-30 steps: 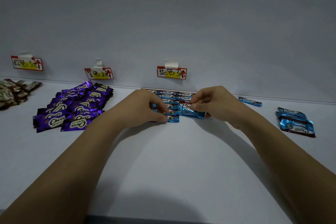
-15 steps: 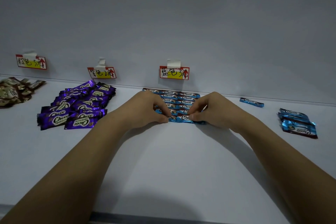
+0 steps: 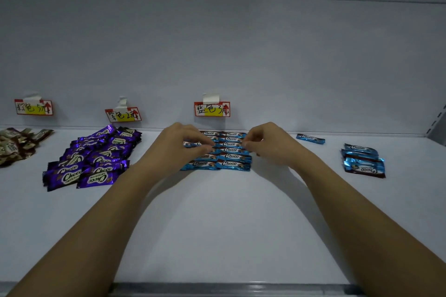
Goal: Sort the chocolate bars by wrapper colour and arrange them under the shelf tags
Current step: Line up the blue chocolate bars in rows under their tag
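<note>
blue bars (image 3: 231,150) lie between both hands' curled fingers (image 3: 205,146).

My left hand (image 3: 178,146) and right hand (image 3: 270,143) are bare, with no gloves, rings or watch; behind my fingers both forearms run sleeveless to the frame's edge.

Dim, bluish cast overall. Soft shadows on shelf (image 3: 217,224) beneath both forearms, falling toward viewer. Faint glare on blue foil wrappers (image 3: 364,161) right of blue tag (image 3: 212,109). Wide-angle bending: shelf back edge bows, forearms stretch at lower corners. Slight softness on fingers; tag handwriting legible.
</note>
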